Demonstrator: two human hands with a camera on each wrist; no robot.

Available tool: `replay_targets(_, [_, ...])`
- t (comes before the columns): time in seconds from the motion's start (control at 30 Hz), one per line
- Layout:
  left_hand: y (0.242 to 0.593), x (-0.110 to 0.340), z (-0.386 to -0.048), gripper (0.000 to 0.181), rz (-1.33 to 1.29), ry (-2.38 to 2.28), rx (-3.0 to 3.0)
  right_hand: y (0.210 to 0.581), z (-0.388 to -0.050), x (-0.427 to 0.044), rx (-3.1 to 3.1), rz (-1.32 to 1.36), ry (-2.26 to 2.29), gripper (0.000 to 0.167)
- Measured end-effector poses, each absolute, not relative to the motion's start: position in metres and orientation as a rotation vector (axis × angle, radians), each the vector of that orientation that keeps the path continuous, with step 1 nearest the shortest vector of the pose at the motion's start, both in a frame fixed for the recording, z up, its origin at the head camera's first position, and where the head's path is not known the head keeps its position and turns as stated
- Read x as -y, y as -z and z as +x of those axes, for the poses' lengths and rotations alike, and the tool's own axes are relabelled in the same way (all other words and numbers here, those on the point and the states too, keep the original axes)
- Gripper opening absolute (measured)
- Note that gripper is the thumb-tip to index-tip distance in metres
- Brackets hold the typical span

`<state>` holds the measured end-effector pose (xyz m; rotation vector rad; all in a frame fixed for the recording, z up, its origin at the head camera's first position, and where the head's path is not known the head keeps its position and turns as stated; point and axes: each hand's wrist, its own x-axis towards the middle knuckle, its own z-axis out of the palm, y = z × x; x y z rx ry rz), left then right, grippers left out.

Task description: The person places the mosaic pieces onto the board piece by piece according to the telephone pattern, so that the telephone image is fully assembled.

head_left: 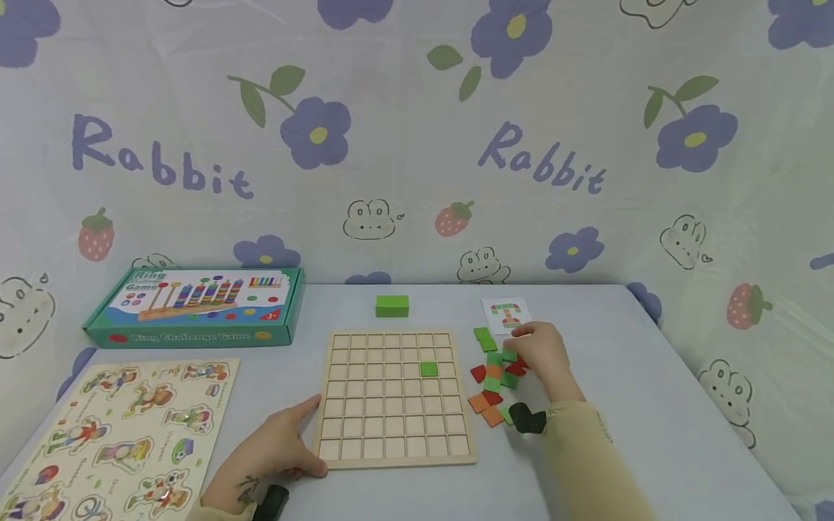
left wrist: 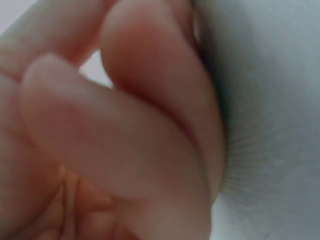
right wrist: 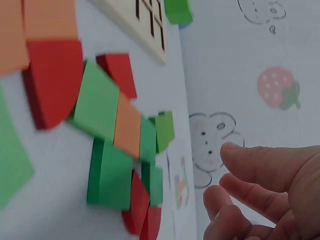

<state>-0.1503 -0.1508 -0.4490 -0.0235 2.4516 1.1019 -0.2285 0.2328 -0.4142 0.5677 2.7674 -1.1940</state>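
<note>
In the head view a wooden grid board [head_left: 399, 463] lies on the table, with one green square tile [head_left: 428, 370] in a cell at its upper right. My left hand [head_left: 276, 441] rests at the board's lower-left corner, index finger along the left edge and thumb at the front edge. Its other fingers curl under in the left wrist view. My right hand [head_left: 542, 354] hovers over green, orange and red pieces [head_left: 493, 382] right of the board, close to a picture card [head_left: 505, 314]. Nothing shows between its loosely bent fingers in the right wrist view.
A green block [head_left: 392, 306] stands behind the board. At the back left lies a Ring Challenge Game box [head_left: 195, 338], with a picture puzzle board [head_left: 163, 459] in front of it. A patterned cloth [head_left: 404, 145] hangs behind the table.
</note>
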Motion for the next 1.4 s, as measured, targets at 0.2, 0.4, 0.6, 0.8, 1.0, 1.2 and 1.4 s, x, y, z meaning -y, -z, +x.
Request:
replay_targets(0.2, [0.450, 0.151, -0.150, 0.112, -0.027, -1.107, -2.450, 0.424, -0.224, -0.249, -2.729, 0.652, 1.187, 0.037])
replay_targets(0.4, [0.450, 0.151, -0.151, 0.112, -0.032, -1.105, -2.445, 0.433, -0.218, -0.256, -2.700, 0.660, 1.145, 0.036])
replay_targets(0.6, [0.450, 0.151, -0.151, 0.113, -0.025, -1.125, -2.439, 0.439, -0.216, -0.257, -2.722, 0.656, 1.106, 0.031])
replay_targets(0.8, [0.451, 0.153, -0.150, 0.113, 0.004, -1.132, -2.434, 0.442, -0.217, -0.257, -2.743, 0.643, 1.102, 0.025])
replay_targets(1.0, [0.451, 0.153, -0.150, 0.113, 0.025, -1.135, -2.427, 0.442, -0.217, -0.255, -2.750, 0.642, 1.114, 0.020])
replay_targets(1.2, [0.451, 0.153, -0.149, 0.112, 0.021, -1.143, -2.420, 0.441, -0.217, -0.254, -2.768, 0.641, 1.086, 0.018])
replay_targets(1.4, [0.451, 0.154, -0.150, 0.112, 0.010, -1.130, -2.428, 0.434, -0.221, -0.250, -2.765, 0.606, 1.102, 0.017])
